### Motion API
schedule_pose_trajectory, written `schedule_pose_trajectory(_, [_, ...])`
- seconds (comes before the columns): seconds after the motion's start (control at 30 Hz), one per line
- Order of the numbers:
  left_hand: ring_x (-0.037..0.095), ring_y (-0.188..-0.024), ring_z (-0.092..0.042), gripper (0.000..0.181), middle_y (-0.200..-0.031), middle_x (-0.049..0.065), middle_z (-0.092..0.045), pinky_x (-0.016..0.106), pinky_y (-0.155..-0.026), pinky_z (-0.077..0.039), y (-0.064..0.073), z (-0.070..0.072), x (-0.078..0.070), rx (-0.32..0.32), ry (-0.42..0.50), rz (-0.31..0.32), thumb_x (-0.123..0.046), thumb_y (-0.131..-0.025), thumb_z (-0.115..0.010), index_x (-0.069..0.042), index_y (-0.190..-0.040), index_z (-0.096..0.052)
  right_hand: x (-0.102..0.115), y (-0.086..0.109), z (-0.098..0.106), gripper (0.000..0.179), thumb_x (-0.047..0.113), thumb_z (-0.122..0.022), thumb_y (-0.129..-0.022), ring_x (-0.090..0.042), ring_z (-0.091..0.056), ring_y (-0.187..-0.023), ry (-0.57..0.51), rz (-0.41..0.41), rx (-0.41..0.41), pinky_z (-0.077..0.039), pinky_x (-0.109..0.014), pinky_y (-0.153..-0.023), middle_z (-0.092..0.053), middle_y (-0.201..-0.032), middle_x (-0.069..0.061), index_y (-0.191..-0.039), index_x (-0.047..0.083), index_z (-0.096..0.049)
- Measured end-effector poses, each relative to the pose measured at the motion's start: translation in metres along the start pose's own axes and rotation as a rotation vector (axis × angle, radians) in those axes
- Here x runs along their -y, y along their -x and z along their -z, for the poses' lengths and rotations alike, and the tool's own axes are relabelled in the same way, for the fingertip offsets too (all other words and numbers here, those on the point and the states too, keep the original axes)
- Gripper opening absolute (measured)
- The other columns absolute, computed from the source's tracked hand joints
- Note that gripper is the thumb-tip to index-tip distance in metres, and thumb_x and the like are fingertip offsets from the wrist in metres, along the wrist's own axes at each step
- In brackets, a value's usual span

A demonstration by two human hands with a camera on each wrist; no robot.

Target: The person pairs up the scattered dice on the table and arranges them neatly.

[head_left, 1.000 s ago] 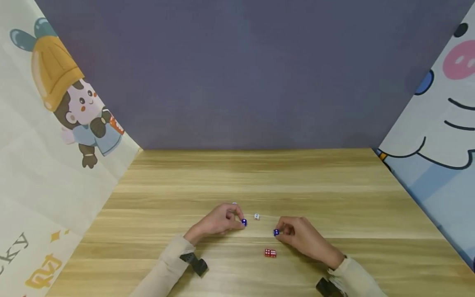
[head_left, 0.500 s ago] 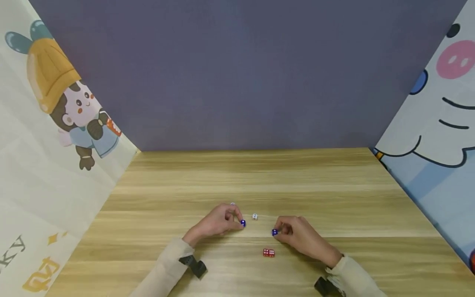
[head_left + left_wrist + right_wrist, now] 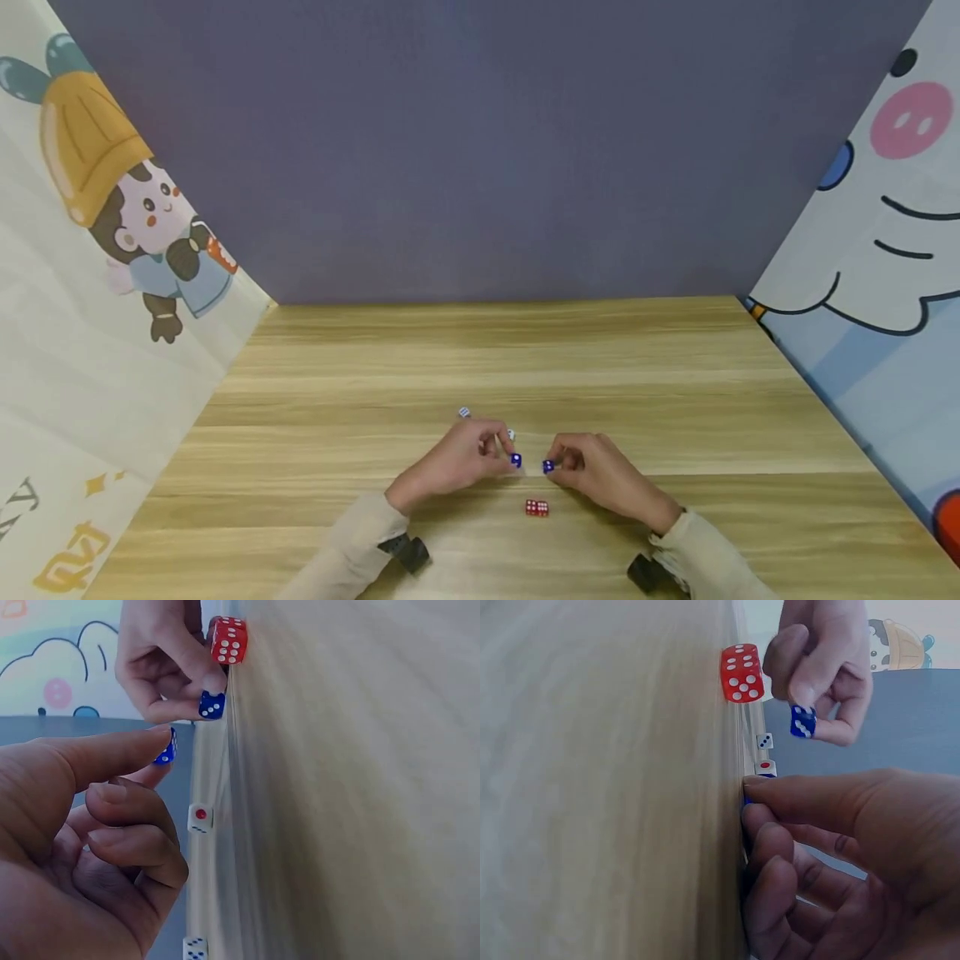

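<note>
My left hand [image 3: 471,457] pinches a blue die [image 3: 515,460] between thumb and index finger; in the right wrist view this blue die [image 3: 802,721] hangs above the table. Facing it, my right hand [image 3: 606,477] pinches a second blue die [image 3: 548,467] close over the wood, mostly hidden by the fingers in the right wrist view. A narrow gap separates the two blue dice. Two red dice [image 3: 537,507] lie side by side just nearer to me. One white die [image 3: 512,434] sits behind the left fingertips, partly covered. Another white die [image 3: 464,412] lies farther back to the left.
The wooden table [image 3: 360,350] spreads under both hands. A dark grey panel [image 3: 480,150] rises at its far edge. Printed cartoon sheets flank it, with a capped child [image 3: 161,208] on the left and a pink-snouted figure [image 3: 911,121] on the right.
My left hand has moved right and slightly toward me with its blue die, narrowing the gap to the other. The back white die now shows fully. The right hand has barely moved.
</note>
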State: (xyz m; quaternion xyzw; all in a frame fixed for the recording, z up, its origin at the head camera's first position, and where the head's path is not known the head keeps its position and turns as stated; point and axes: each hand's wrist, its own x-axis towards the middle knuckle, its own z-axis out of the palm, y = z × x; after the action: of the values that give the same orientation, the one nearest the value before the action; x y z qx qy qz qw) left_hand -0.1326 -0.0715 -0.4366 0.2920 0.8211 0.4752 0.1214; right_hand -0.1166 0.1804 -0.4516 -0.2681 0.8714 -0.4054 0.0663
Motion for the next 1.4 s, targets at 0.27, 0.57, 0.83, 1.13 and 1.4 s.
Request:
schedule_pose_trajectory(0.27, [0.0,-0.053,-0.045,0.014,-0.062,-0.007,-0.054,0.017,-0.05,-0.038,-0.009,-0.007,0.001,0.07,-0.124,0.0,-0.006,-0.081,-0.081,-0.01,-0.083,-0.068,0.0,-0.003,-0.002,0.01,0.01,-0.077,-0.086,-0.002,-0.049,-0.053,-0.02,-0.012,0.007,-0.042,-0.021,-0.05,-0.06,-0.063,0.008,-0.088,0.017,-0.07])
schedule_pose_trajectory(0.57, [0.0,-0.055,-0.045,0.017,-0.062,-0.009,-0.053,0.016,-0.053,-0.038,-0.005,-0.011,-0.002,0.074,-0.176,0.019,-0.007,-0.08,-0.082,-0.011,-0.083,-0.066,0.006,-0.005,-0.012,0.008,0.014,-0.078,-0.087,-0.001,-0.05,-0.055,-0.03,0.021,0.027,-0.042,-0.021,-0.05,-0.059,-0.063,0.011,-0.088,0.018,-0.071])
schedule_pose_trajectory(0.83, [0.001,-0.054,-0.045,0.018,-0.061,-0.007,-0.052,0.018,-0.054,-0.039,-0.006,-0.017,-0.003,0.041,-0.191,-0.015,-0.006,-0.079,-0.082,-0.009,-0.082,-0.065,0.005,-0.004,-0.014,0.011,0.016,-0.078,-0.087,0.0,-0.05,-0.053,-0.005,0.039,0.006,-0.041,-0.02,-0.049,-0.059,-0.062,0.013,-0.088,0.022,-0.069])
schedule_pose_trajectory(1.13, [0.001,-0.052,-0.044,0.018,-0.06,-0.009,-0.051,0.018,-0.051,-0.037,-0.008,-0.018,-0.002,0.03,-0.18,0.044,-0.01,-0.08,-0.083,-0.012,-0.083,-0.065,0.004,-0.004,-0.012,0.011,0.019,-0.078,-0.087,-0.001,-0.051,-0.053,-0.01,0.023,0.008,-0.041,-0.021,-0.049,-0.059,-0.062,0.012,-0.089,0.023,-0.069])
schedule_pose_trajectory(1.4, [0.002,-0.05,-0.043,0.018,-0.058,-0.008,-0.051,0.018,-0.048,-0.035,-0.006,-0.02,-0.002,0.022,-0.157,0.072,-0.01,-0.08,-0.083,-0.011,-0.083,-0.066,0.001,-0.005,-0.015,0.011,0.019,-0.079,-0.086,-0.001,-0.051,-0.053,-0.009,0.017,0.009,-0.041,-0.021,-0.048,-0.059,-0.062,0.013,-0.092,0.022,-0.069])
